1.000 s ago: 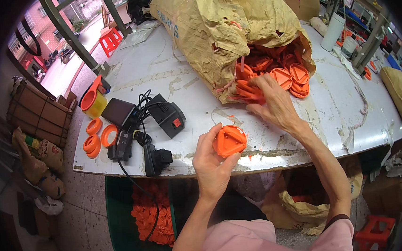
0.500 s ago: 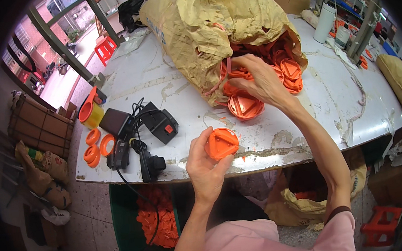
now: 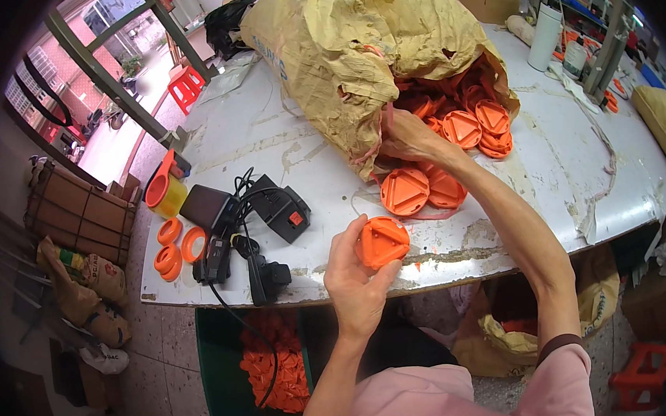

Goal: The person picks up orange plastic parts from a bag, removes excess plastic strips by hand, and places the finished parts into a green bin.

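Note:
Above the table's front edge, my left hand grips a round orange plastic disc by its rim, with a raised triangle facing up. My right hand reaches into the mouth of a big crumpled yellow sack lying on its side. Its fingers are hidden by the sack's edge and the parts inside. More orange discs fill the opening. Below my right wrist, a disc with a triangle lies on the tabletop, partly over another one.
On the white table, left, are black power adapters with cables, orange rings and a yellow-orange tape roll. Below stands a green bin of orange pieces, an open sack and a red stool. A white bottle stands far right.
My right hand has gone deeper into the sack's mouth, toward its left edge. The discs in front of it have shifted, and two now lie side by side. My left hand still holds its disc.

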Demonstrator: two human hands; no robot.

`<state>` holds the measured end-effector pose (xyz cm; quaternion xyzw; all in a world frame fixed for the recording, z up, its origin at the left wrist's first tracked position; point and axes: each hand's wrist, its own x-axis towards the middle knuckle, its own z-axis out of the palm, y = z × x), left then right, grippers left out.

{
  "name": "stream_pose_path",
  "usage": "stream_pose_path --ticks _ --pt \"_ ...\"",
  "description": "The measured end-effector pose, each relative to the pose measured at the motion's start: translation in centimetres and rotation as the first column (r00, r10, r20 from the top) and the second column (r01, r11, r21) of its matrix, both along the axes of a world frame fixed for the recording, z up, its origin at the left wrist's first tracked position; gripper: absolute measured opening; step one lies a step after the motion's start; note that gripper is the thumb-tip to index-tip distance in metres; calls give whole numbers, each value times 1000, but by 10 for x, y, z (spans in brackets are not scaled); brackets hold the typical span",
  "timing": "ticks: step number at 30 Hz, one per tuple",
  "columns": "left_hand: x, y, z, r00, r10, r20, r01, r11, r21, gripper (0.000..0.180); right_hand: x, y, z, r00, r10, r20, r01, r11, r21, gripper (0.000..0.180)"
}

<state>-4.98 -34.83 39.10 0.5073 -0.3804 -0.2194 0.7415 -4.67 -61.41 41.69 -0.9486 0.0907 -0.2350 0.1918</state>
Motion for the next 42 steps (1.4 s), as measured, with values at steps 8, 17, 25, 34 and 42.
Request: stream_pose_path --ticks 8,17,25,34,42 --pt "1 1 -2 1000 9 30 -10 1000 17 63 -61 43 19 990 -130 56 127 990 55 29" --pt "-1 2 0 999 23 26 -24 1000 15 62 -94 63 10 981 -186 46 165 942 291 26" --pt "-6 0 7 999 38 -37 -38 999 2 63 -95 92 21 947 65 315 -161 944 289 33" --pt "-4 0 7 1000 -2 -6 2 1000 24 62 -98 101 18 949 289 124 -311 805 505 43" --pt "-5 3 8 997 8 -72 -7 1000 15 64 -101 105 26 965 257 44 -206 645 736 43"
